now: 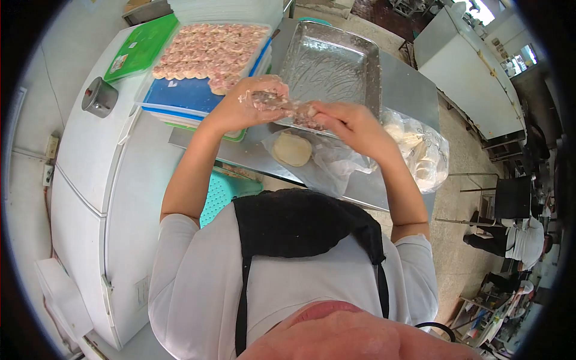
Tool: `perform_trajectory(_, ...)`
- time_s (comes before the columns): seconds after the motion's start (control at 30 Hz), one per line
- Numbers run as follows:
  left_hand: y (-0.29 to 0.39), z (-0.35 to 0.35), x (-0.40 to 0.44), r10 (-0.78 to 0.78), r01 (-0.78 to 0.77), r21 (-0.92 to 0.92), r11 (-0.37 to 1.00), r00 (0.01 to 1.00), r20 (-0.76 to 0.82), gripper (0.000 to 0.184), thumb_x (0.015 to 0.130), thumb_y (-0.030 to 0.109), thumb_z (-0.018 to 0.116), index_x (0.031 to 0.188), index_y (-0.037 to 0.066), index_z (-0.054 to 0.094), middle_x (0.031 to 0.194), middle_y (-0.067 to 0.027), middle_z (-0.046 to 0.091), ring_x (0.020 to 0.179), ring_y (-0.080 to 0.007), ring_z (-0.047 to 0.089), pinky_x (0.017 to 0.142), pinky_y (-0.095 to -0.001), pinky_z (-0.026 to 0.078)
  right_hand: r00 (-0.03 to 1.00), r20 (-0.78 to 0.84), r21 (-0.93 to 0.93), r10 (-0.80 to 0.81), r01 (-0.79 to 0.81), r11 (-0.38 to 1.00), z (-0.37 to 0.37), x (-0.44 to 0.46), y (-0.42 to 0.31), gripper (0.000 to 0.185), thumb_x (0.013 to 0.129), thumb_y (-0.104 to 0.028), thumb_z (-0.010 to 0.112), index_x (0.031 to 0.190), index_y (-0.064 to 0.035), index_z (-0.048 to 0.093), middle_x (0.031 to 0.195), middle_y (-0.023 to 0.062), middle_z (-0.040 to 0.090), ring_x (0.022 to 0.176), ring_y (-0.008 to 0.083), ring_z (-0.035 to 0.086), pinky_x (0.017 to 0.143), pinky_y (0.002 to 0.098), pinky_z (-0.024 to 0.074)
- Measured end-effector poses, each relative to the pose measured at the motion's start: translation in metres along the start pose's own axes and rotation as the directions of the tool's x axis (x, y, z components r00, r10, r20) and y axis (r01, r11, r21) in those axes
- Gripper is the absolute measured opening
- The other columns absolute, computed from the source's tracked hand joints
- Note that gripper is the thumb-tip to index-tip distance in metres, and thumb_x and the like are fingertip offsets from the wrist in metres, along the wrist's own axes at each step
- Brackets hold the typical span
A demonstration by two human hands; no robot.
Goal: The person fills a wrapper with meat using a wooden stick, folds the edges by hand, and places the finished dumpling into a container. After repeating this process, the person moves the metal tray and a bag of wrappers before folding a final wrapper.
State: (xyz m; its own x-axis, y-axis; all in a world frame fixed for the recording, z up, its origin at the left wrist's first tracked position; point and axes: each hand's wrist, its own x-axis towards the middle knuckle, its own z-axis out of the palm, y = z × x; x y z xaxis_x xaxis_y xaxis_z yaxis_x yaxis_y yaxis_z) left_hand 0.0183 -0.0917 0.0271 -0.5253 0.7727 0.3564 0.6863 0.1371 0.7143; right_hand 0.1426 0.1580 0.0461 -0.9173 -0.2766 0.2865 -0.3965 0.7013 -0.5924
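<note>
My left hand (255,103) is curled, its fingers smeared with pale minced meat; what it holds is blurred. My right hand (355,127) meets it fingertip to fingertip, pinched on pinkish minced meat filling (307,119). Beneath my hands is a large metal tray (330,57) with greasy streaks. A stack of round pale dough wrappers (292,149) lies on clear plastic just below them. Left of the tray, rows of meat-topped dumplings (207,51) fill much of a plastic container with a blue sheet (180,95).
A plastic bag (423,153) of pale rounds lies right on the metal table (414,90). A green lid (143,47) and metal pot (100,97) sit on the white freezer (84,156) at left. A turquoise basket (225,195) is below; another person (522,243) is far right.
</note>
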Motion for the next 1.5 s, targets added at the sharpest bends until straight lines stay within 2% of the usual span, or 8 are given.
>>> perform_trajectory(0.1,-0.009,-0.026,-0.019,0.069,-0.072,0.104,0.992,0.997,0.033,0.038,0.071,0.015,0.080,0.105,0.007,0.065,0.098,-0.0065,0.066,0.092,-0.0203,0.062,0.088,-0.0353,0.046,0.995,0.015,0.032,-0.103,0.103,0.994,0.021,0.023,-0.013,0.026,0.093,-0.029,0.058,0.109,-0.0119,0.068,0.098,0.0106,0.069,0.084,0.0332,0.064,0.075,0.0370,0.0513)
perform_trajectory(0.17,-0.026,-0.034,-0.033,-0.097,0.097,0.016,0.995,0.994,-0.044,0.041,0.070,0.015,0.082,0.105,0.006,0.064,0.098,-0.0072,0.065,0.093,-0.0211,0.062,0.086,-0.0340,0.046,0.994,-0.034,-0.364,0.100,-0.105,0.925,0.010,0.031,-0.049,0.025,0.093,-0.031,0.057,0.108,-0.0135,0.068,0.085,0.0099,0.066,0.078,0.0330,0.063,0.068,0.0393,0.0511)
perform_trajectory(0.4,-0.041,-0.086,-0.061,-0.209,0.208,-0.185,0.960,0.978,0.013,0.045,0.073,0.024,0.081,0.109,0.005,0.063,0.099,-0.0103,0.066,0.097,-0.0200,0.061,0.086,-0.0336,0.047,0.993,-0.103,-0.368,-0.051,0.009,0.930,0.059,0.061,-0.067,0.026,0.091,-0.024,0.063,0.112,-0.0101,0.068,0.085,0.0110,0.064,0.072,0.0309,0.061,0.064,0.0367,0.0491)
perform_trajectory(0.67,-0.118,-0.137,-0.089,-0.214,0.268,0.192,0.944,0.941,-0.261,0.060,0.071,0.018,0.078,0.125,0.004,0.055,0.121,-0.0160,0.057,0.111,-0.0328,0.056,0.095,-0.0378,0.045,0.866,-0.300,0.226,0.399,-0.342,0.912,0.081,0.009,-0.010,0.032,0.095,-0.021,0.062,0.118,0.0009,0.064,0.072,-0.0040,0.055,0.064,0.0040,0.048,0.056,0.0208,0.0374)
perform_trajectory(1.1,-0.122,-0.091,-0.050,-0.088,0.187,0.389,0.902,0.962,-0.259,0.075,0.078,0.017,0.073,0.143,0.008,0.037,0.137,-0.0223,0.049,0.122,-0.0379,0.051,0.102,-0.0402,0.042,0.728,-0.257,0.462,0.635,-0.485,0.743,0.088,-0.045,0.016,0.031,0.097,-0.024,0.058,0.119,-0.0024,0.064,0.063,-0.0094,0.039,0.054,0.0013,0.031,0.048,0.0189,0.0251)
perform_trajectory(1.3,-0.113,-0.092,-0.056,-0.040,0.158,0.479,0.864,0.968,-0.248,0.067,0.079,0.016,0.072,0.139,0.006,0.044,0.133,-0.0210,0.052,0.121,-0.0374,0.052,0.100,-0.0395,0.043,0.773,-0.165,0.233,0.612,-0.572,0.786,0.071,-0.044,0.069,0.035,0.099,-0.032,0.052,0.105,-0.0010,0.067,0.058,-0.0045,0.039,0.053,0.0065,0.035,0.048,0.0230,0.0298)
perform_trajectory(1.37,-0.082,-0.082,-0.054,-0.018,0.153,0.524,0.838,0.967,-0.254,0.062,0.079,0.016,0.072,0.135,0.005,0.048,0.131,-0.0196,0.055,0.118,-0.0365,0.055,0.096,-0.0393,0.046,0.825,-0.062,-0.064,0.562,-0.565,0.823,0.054,-0.035,0.087,0.038,0.097,-0.035,0.051,0.089,-0.0020,0.069,0.068,0.0152,0.061,0.064,0.0261,0.060,0.059,0.0375,0.0462)
perform_trajectory(1.5,-0.007,-0.025,-0.037,-0.107,0.241,0.436,0.867,0.945,-0.309,0.035,0.082,0.011,0.068,0.115,0.005,0.061,0.113,-0.0133,0.063,0.101,-0.0297,0.063,0.080,-0.0368,0.052,0.921,0.013,-0.515,0.390,-0.328,0.792,0.037,-0.014,0.144,0.044,0.096,-0.040,0.049,0.081,-0.0030,0.068,0.076,0.0178,0.066,0.073,0.0351,0.064,0.063,0.0440,0.0494)
